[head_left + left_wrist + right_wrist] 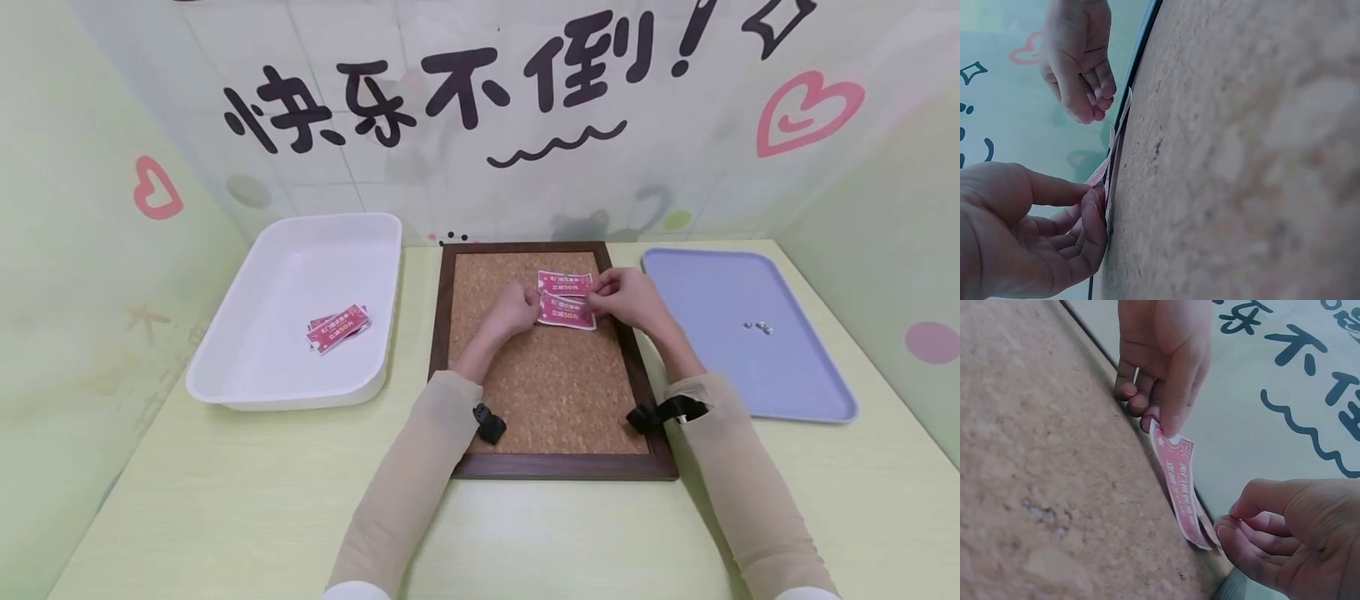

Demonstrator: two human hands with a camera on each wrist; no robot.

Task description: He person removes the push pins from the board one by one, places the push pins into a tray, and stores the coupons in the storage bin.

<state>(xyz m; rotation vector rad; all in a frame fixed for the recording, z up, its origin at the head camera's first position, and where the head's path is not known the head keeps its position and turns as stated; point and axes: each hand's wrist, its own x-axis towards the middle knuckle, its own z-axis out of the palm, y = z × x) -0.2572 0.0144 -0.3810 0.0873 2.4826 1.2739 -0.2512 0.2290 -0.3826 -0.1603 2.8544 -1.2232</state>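
On the dark-framed cork board [551, 379], two pink-and-white paper coupons [564, 284] lie one above the other. My left hand [513, 308] pinches the left end of the lower coupon [1177, 481] between thumb and fingers. In the right wrist view that coupon bends up a little from the cork. My right hand [632, 297] is at the coupons' right ends, thumb and fingertips drawn together. Whether something small is between those fingertips is hidden. The left wrist view shows the right hand [1082, 59] just off the board.
A white tray [292, 283] to the left holds a small pile of similar coupons [337, 330]. To the right is a blue tray [720, 367] with several tiny shiny metal pieces [763, 327]. A printed wall [450, 183] stands behind the board.
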